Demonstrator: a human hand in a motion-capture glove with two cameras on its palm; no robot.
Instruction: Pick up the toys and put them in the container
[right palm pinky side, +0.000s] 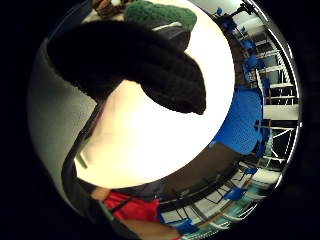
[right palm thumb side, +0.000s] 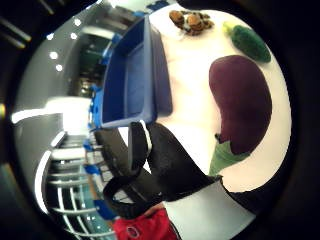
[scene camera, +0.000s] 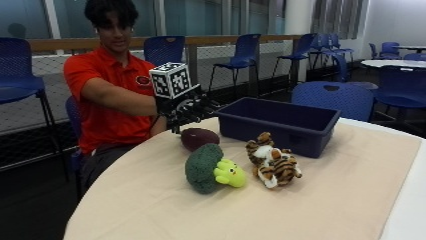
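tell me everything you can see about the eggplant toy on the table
The eggplant is a soft plush toy, dark purple, with a green stem end. It lies on its side on the pale table, between the person and the blue bin, behind the green broccoli plush. The gloved right hand hovers just above it; no contact shows.

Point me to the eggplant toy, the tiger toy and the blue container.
eggplant toy (right palm thumb side: 242, 102): thumb side palm view, middle of purple body.
tiger toy (scene camera: 273, 162): outside view, striped body.
blue container (scene camera: 279, 127): outside view, near wall.
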